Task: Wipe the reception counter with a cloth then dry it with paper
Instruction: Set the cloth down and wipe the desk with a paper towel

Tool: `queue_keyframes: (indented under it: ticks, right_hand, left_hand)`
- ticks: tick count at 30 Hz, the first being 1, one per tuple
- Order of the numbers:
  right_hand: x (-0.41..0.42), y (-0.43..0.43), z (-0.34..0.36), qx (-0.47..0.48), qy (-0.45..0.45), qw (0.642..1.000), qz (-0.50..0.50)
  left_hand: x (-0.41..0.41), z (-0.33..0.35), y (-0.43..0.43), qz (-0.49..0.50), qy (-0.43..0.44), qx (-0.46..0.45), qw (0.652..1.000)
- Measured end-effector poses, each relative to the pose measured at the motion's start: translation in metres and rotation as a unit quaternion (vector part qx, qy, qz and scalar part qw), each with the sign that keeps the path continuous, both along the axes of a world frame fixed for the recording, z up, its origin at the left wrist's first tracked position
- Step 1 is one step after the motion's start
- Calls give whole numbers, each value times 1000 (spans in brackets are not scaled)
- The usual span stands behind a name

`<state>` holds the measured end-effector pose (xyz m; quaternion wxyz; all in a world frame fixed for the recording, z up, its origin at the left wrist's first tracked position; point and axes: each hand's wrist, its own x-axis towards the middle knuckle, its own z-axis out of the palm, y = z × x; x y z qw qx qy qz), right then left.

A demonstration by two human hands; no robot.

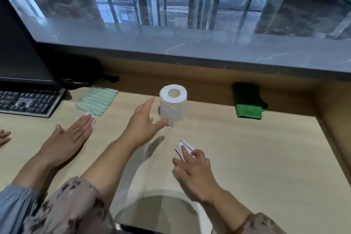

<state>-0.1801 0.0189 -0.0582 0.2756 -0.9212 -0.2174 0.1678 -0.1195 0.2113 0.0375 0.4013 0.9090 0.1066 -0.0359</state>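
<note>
A white paper roll point(173, 103) stands upright on the light wooden desk point(266, 157). My left hand point(144, 122) reaches to it with fingers spread, the thumb touching the roll's base. My right hand point(196, 170) rests on the desk nearer to me, its index and middle fingers pressing on a folded piece of paper point(182, 146). A pale green wavy cloth point(97, 100) lies flat at the back left. A folded dark green cloth point(248, 112) lies at the back right against the wall of the raised counter.
Another person's hand point(70, 137), on a blue-sleeved arm, lies flat on a crumpled piece of paper point(88, 117); a further hand point(3, 137) shows at the left edge. A keyboard point(28, 102) and a monitor point(17, 53) stand at the left. The grey marble counter top point(190, 45) runs along the back.
</note>
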Motion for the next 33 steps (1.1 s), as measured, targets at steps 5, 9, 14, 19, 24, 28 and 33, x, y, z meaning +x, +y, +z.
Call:
queue_keyframes:
  ticks: [5, 9, 14, 19, 24, 28, 33]
  right_hand:
    - [10, -23, 15, 182, -1, 974, -135]
    - [6, -16, 10, 29, -97, 994, -44]
    - [18, 0, -8, -35, -142, 986, -86]
    - [21, -1, -11, 33, -109, 983, -145]
    - [24, -4, -18, -27, -180, 980, -83]
    - [19, 3, -25, -36, -223, 972, -63]
    - [-4, 32, -26, -16, -230, 971, -57]
  left_hand:
    - [-42, -16, 4, 0, 11, -35, 999]
    - [-61, -26, 3, -9, 28, -36, 999]
    - [-78, -34, 7, -18, 29, -22, 999]
    - [-101, -35, 7, 12, 23, -28, 999]
    - [-125, -39, 3, 47, 37, -21, 998]
    - [-146, -42, -1, 74, 47, -17, 996]
    - [-178, -44, 2, 130, 39, -37, 990]
